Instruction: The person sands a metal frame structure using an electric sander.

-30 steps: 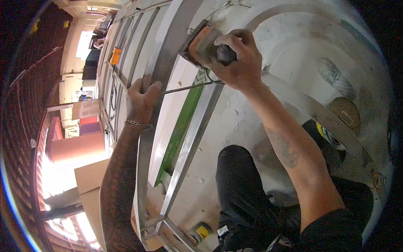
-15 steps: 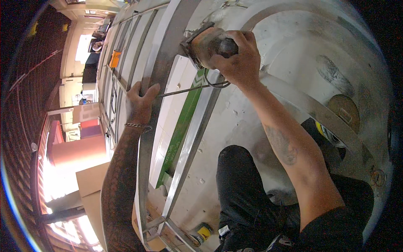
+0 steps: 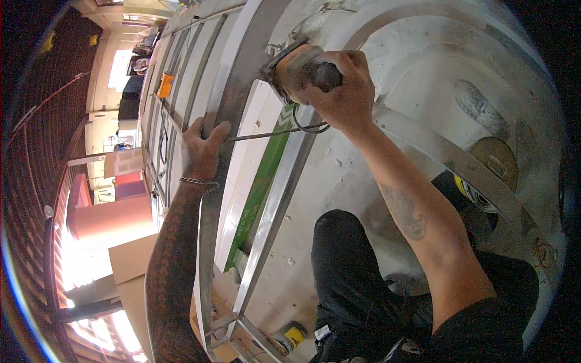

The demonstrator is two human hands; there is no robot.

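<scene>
My right hand (image 3: 346,91) is closed around the dark knob of a dusty orange and black power sander (image 3: 295,68). The sander's flat pad is tilted on edge, against the inner side of a grey curved rail (image 3: 237,75). Lower down the same rail, my left hand (image 3: 203,145) grips it, with the thumb on the near side and the other fingers over the far edge. A dark cord (image 3: 263,134) runs from near the sander to my left hand; its path beyond the hand is hidden. Fine dust hangs by the pad.
A bright metal bar (image 3: 275,227) and a green-striped white panel (image 3: 257,199) lie beside the rail. On the dusty floor are a yellow-labelled can (image 3: 293,336), a round brown disc (image 3: 495,162) and a curved grey strip (image 3: 436,142). A cardboard box (image 3: 133,260) stands left.
The sander and my right hand have shifted slightly along the rail, and the sander has turned a little. My left hand has stayed in place.
</scene>
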